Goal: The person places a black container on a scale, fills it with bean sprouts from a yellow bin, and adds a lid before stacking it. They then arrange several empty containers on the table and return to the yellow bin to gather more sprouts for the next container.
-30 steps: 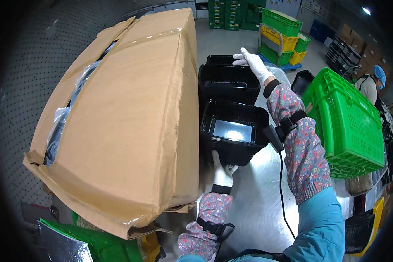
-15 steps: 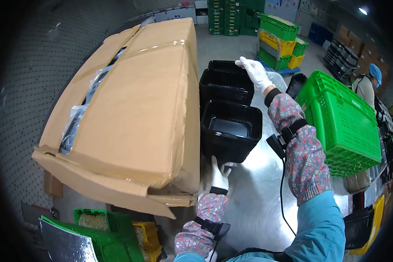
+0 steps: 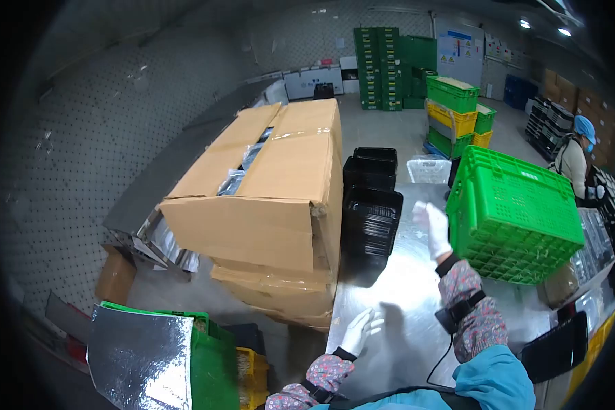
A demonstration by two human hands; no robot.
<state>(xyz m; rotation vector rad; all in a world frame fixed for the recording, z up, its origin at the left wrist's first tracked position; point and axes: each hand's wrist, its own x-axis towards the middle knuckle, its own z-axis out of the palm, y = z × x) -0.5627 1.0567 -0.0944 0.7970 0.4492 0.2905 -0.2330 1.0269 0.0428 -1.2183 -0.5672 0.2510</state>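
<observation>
Stacks of black plastic trays stand in a row on the shiny metal table, beside a large cardboard box. My left hand, in a white glove, is over the table in front of the nearest stack. Its fingers are apart and hold nothing. Also gloved in white, my right hand is between the trays and an upturned-looking green crate. Its fingers look loosely spread, slightly blurred, with nothing visible in them. Neither hand touches the trays.
The cardboard box rises along the left side. At lower left, a silvery sheet covers part of a green crate. A stack of green and yellow crates stands farther back. Another person in a blue cap is at the right.
My view has tipped upward. My left hand has come away from the base of the nearest tray stack. My right hand has left the rear stacks and moved toward the green crate.
</observation>
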